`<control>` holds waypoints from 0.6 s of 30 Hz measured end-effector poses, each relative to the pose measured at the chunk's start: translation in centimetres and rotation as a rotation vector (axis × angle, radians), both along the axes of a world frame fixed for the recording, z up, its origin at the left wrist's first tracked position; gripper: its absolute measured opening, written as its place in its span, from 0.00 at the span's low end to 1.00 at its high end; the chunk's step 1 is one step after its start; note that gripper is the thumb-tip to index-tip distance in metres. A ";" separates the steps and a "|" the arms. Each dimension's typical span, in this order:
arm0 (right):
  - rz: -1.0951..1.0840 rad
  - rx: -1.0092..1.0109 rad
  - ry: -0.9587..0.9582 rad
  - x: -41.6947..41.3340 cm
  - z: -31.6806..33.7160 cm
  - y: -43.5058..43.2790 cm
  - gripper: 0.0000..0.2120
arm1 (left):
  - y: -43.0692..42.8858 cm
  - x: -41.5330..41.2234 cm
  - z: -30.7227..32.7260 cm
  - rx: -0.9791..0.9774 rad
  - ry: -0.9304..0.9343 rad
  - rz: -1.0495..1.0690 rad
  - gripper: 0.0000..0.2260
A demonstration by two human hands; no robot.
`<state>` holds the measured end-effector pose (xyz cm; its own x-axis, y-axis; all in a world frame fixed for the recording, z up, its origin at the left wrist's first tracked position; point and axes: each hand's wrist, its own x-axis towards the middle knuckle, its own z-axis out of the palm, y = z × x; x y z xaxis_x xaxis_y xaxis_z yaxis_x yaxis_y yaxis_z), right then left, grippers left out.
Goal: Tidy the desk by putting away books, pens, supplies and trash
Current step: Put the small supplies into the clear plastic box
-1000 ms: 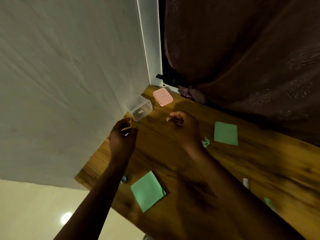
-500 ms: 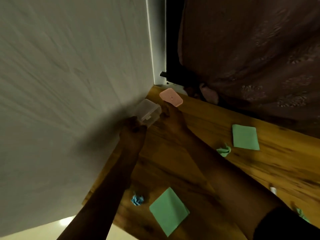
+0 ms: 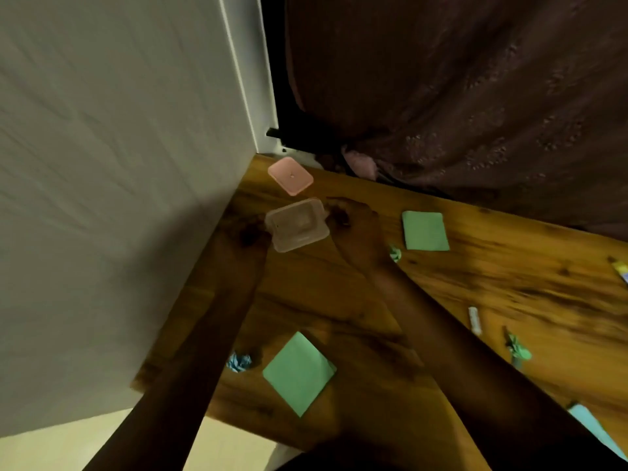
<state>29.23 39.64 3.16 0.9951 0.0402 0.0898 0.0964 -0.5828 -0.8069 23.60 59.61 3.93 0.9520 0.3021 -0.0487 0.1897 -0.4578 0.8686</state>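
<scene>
A small clear plastic container (image 3: 296, 224) sits near the far left corner of the wooden desk (image 3: 475, 283), its opening turned toward me. My left hand (image 3: 245, 232) grips its left side and my right hand (image 3: 353, 220) grips its right side. Its pink lid (image 3: 290, 175) lies just behind it by the wall. Two green paper squares lie on the desk, one (image 3: 424, 230) right of my right hand and one (image 3: 298, 372) between my forearms. A crumpled green scrap (image 3: 395, 253) lies beside my right wrist and a crumpled blue scrap (image 3: 239, 362) by my left forearm.
A white wall (image 3: 119, 164) borders the desk on the left and a dark curtain (image 3: 458, 96) hangs behind it. A white pen-like stick (image 3: 474, 320), a green crumpled piece (image 3: 516, 348), a yellow item (image 3: 621, 271) and a light blue sheet (image 3: 594, 433) lie on the right.
Both hands reached forward from mid-desk to the container and took hold of it. The container now sits farther from the wall with its opening facing me.
</scene>
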 end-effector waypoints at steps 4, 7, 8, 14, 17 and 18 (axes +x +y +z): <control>-0.029 0.018 -0.005 -5.4 1.6 -5.9 0.13 | -4.0 -1.7 0.2 -0.059 0.012 -0.106 0.08; -0.060 0.040 0.068 -9.9 2.2 -10.2 0.12 | -7.8 -3.9 0.7 -0.145 -0.010 -0.100 0.06; -0.083 0.076 0.103 -11.2 2.3 -11.4 0.11 | -8.9 -4.7 1.0 -0.197 -0.006 -0.105 0.06; -0.241 0.211 0.202 -18.8 1.3 -18.9 0.10 | -15.7 -10.0 0.6 -0.449 0.076 -0.212 0.09; -0.296 0.242 0.267 -22.2 0.7 -21.8 0.10 | -18.6 -12.6 0.1 -0.445 0.106 -0.253 0.08; -0.302 0.254 0.283 -23.2 0.6 -22.4 0.10 | -19.3 -13.3 -0.3 -0.440 0.115 -0.268 0.08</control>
